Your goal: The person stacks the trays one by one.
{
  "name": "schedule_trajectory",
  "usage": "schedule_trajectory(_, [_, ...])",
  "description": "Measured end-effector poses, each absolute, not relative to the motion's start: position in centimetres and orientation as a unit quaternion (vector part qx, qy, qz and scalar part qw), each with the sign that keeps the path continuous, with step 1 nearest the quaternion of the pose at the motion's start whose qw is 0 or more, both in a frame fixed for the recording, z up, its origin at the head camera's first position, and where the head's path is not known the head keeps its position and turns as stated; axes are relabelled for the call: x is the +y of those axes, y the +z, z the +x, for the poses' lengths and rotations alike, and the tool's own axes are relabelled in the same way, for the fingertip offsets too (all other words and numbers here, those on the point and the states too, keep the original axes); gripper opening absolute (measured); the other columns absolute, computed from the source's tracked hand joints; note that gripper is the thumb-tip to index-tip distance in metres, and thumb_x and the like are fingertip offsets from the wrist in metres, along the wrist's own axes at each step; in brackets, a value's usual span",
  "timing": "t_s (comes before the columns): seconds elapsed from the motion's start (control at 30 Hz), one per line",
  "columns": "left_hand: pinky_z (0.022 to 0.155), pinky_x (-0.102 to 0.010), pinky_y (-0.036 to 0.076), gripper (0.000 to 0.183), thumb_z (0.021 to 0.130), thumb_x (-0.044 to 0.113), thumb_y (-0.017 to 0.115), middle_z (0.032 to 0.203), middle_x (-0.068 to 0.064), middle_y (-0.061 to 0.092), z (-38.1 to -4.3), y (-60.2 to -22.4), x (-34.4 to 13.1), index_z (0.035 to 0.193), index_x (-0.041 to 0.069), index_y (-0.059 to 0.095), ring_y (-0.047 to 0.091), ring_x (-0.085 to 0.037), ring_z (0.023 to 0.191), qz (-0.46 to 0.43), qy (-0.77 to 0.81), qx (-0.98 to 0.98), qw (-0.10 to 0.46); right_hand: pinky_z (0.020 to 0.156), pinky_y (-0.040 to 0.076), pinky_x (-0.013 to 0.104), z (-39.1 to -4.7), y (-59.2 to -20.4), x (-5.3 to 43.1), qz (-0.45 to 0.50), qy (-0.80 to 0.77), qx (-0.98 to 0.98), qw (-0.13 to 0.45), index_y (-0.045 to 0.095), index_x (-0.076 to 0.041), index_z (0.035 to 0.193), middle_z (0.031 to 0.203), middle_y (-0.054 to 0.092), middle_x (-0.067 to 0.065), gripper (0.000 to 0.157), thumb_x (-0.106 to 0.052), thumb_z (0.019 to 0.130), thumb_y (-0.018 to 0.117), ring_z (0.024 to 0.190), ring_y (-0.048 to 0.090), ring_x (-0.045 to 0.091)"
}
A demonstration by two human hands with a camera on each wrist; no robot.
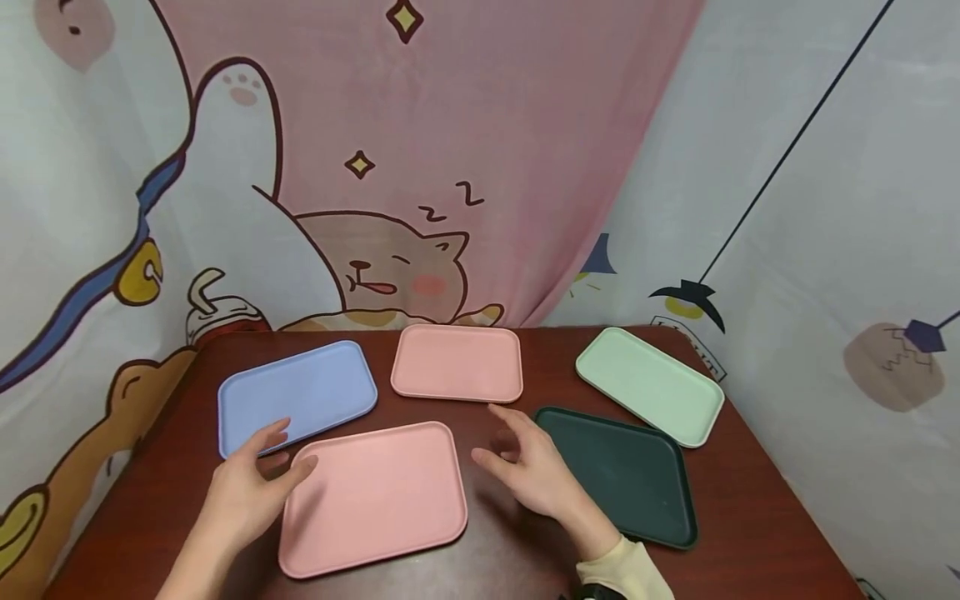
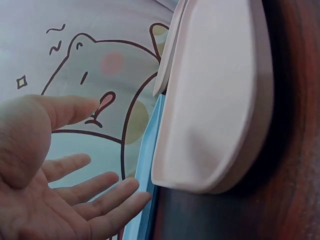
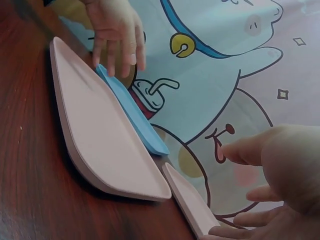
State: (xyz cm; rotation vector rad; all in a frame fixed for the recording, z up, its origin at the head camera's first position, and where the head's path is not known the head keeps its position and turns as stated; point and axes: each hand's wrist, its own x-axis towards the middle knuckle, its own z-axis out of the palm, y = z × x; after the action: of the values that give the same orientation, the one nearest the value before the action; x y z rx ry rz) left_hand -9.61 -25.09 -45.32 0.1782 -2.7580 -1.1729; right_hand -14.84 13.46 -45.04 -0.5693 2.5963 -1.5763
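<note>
Five shallow trays with rounded corners are laid out flat on the dark wood-toned counter (image 1: 757, 517). The large pink tray (image 1: 375, 500) is nearest the person, left of centre. The blue tray (image 1: 300, 392) lies just beyond its far left corner, and the small pink tray (image 1: 457, 362) stands further back, at the counter's far side. To the right lies the dark green tray (image 1: 618, 477), with the pale green tray (image 1: 651, 385) just behind it; whether those two touch cannot be determined.

Condition of hands: both spread and relaxed, neither gripping anything. The left hand (image 1: 251, 483) is by the large pink tray's left end, its thumb over the far left corner in the head view; the left wrist view shows thumb and tray apart. The right hand (image 1: 532, 467) is between the large pink tray and the dark green tray, index fingertip near the small pink tray's front edge.

Handling assessment, large pink tray: judged light and stiff, probably moulded plastic, unlikely to break in ordinary use. The smooth face may prove slippery and offers little purchase. Recommended hold: both short ends, thumbs over the raised rim, fingers under the outer wall. Its low profile leaves little finger room, so one edge may need tipping first.
</note>
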Motion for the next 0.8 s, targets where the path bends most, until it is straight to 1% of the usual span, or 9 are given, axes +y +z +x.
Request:
schedule_trajectory(0.13, [0.081,-0.028,0.061,0.072,0.095,0.04,0.082,0.137,-0.028,0.064,-9.3,-45.6,-25.6,0.15,0.002,0.055,0.071,-0.037,0.114,0.074,-0.398,-0.913,0.05,0.09,0.063,0.043,-14.9,-45.6,13.1,-0.174,-0.521,0.834,0.047,0.052,-0.001,0.153,0.15,0.054,0.022,0.068,-0.028,0.097,0.08,0.122,0.065,0.042])
schedule_trajectory(0.23, [0.076,-0.024,0.06,0.071,0.095,0.039,0.082,0.135,-0.029,0.064,-9.3,-45.8,-25.8,0.148,-0.001,0.055,0.071,-0.038,0.114,0.086,-0.415,-0.905,0.026,0.084,0.064,0.035,-15.0,-46.0,12.8,-0.164,-0.534,0.827,0.067,0.052,0.0,0.151,0.149,0.054,0.025,0.065,-0.027,0.098,0.079,0.118,0.068,0.039])
schedule_trajectory(0.33, [0.075,-0.029,0.064,0.073,0.097,0.037,0.08,0.138,-0.033,0.06,-9.4,-46.1,-26.1,0.149,-0.005,0.051,0.07,-0.039,0.116,0.104,-0.46,-0.882,-0.013,0.079,0.063,0.031,-15.1,-46.2,12.4,-0.15,-0.558,0.81,0.094,0.051,0.002,0.151,0.149,0.054,0.027,0.064,-0.023,0.099,0.078,0.114,0.071,0.033])
schedule_trajectory(0.4, [0.076,-0.035,0.065,0.073,0.099,0.033,0.078,0.141,-0.036,0.057,-9.5,-46.3,-26.3,0.15,-0.009,0.047,0.07,-0.039,0.115,0.116,-0.495,-0.86,-0.038,0.079,0.064,0.033,-15.1,-46.4,12.0,-0.142,-0.577,0.797,0.112,0.05,0.006,0.151,0.148,0.054,0.028,0.063,-0.021,0.1,0.076,0.112,0.072,0.03])
schedule_trajectory(0.5, [0.079,-0.043,0.066,0.071,0.102,0.027,0.075,0.145,-0.038,0.052,-9.5,-46.6,-26.7,0.151,-0.013,0.043,0.07,-0.035,0.113,0.135,-0.541,-0.827,-0.07,0.083,0.064,0.036,-15.1,-46.9,11.6,-0.134,-0.595,0.783,0.127,0.049,0.011,0.149,0.144,0.056,0.031,0.062,-0.018,0.1,0.075,0.112,0.072,0.03])
schedule_trajectory(0.6, [0.082,-0.047,0.065,0.066,0.104,0.023,0.071,0.144,-0.039,0.052,-9.4,-46.9,-27.0,0.149,-0.016,0.042,0.07,-0.034,0.112,0.141,-0.564,-0.809,-0.081,0.085,0.063,0.037,-15.0,-47.5,11.2,-0.127,-0.609,0.771,0.138,0.049,0.016,0.146,0.14,0.058,0.033,0.06,-0.013,0.1,0.074,0.112,0.071,0.033])
schedule_trajectory(0.7, [0.082,-0.048,0.065,0.063,0.106,0.021,0.068,0.143,-0.039,0.054,-9.4,-47.2,-27.0,0.148,-0.018,0.043,0.07,-0.034,0.113,0.142,-0.572,-0.803,-0.086,0.084,0.064,0.038,-14.8,-47.9,10.9,-0.12,-0.622,0.76,0.144,0.049,0.019,0.143,0.135,0.06,0.034,0.057,-0.009,0.099,0.073,0.11,0.071,0.036])
schedule_trajectory(0.8, [0.081,-0.047,0.065,0.059,0.107,0.018,0.066,0.141,-0.039,0.055,-9.4,-47.3,-27.0,0.147,-0.019,0.044,0.07,-0.034,0.113,0.141,-0.572,-0.803,-0.088,0.083,0.065,0.043,-14.8,-48.2,10.5,-0.11,-0.639,0.746,0.153,0.05,0.021,0.14,0.129,0.062,0.034,0.054,-0.005,0.099,0.072,0.107,0.072,0.038])
